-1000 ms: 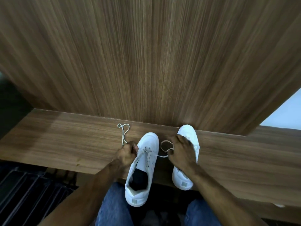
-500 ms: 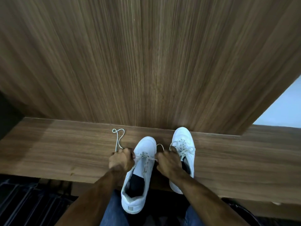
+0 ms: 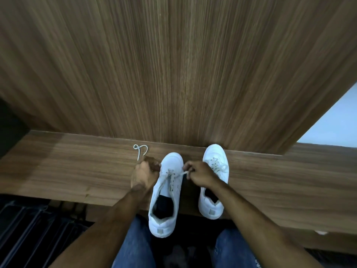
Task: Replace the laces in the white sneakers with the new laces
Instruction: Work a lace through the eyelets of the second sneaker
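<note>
With both hands pulling outward to even the lace across the left sneaker on the wooden shelf, left hand is fisted on one lace end, right hand pinches the other, the right sneaker already laced just beside.

We are looking at a wooden ledge running along the foot of a wood panel; two white sneakers are sitting on it toes to the panel, the left sneaker overhanging the near edge, the right sneaker beside it, a loose lace lying further left
</note>
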